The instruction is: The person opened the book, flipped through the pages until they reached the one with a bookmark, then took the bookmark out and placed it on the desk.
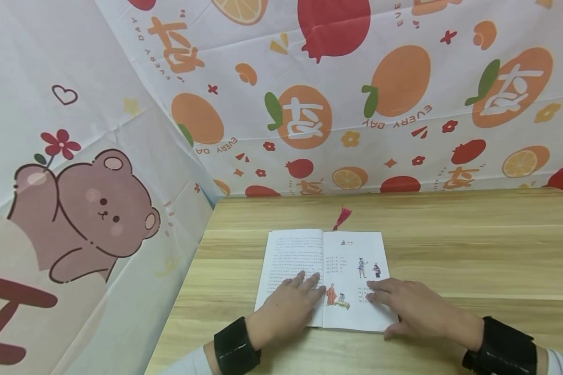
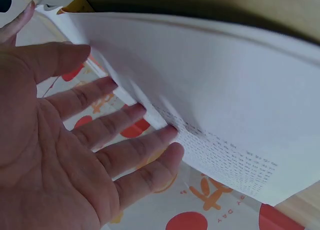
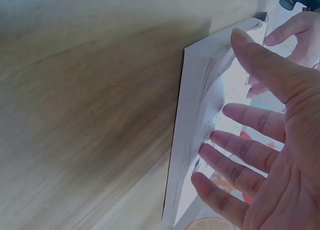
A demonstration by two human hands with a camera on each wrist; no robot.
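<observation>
An open book (image 1: 293,250) lies flat on the wooden table, with printed text on its left page and small coloured figures on its right page. My left hand (image 1: 288,307) rests on the lower left page near the spine, fingers spread. In the left wrist view its straight fingertips touch the white page (image 2: 235,90). My right hand (image 1: 417,307) lies over the lower right part of the book, its fingertips on the page and its thumb by the lower right corner. The right wrist view shows those fingers extended along the book's thick page edge (image 3: 187,125).
A red tassel (image 1: 342,217) sticks out past the book's top edge onto the wooden table (image 1: 474,250). Behind the table hangs a fruit-patterned cloth (image 1: 338,146). A cloth with a bear print (image 1: 103,208) covers the left side. Each wrist wears a black band (image 1: 236,346).
</observation>
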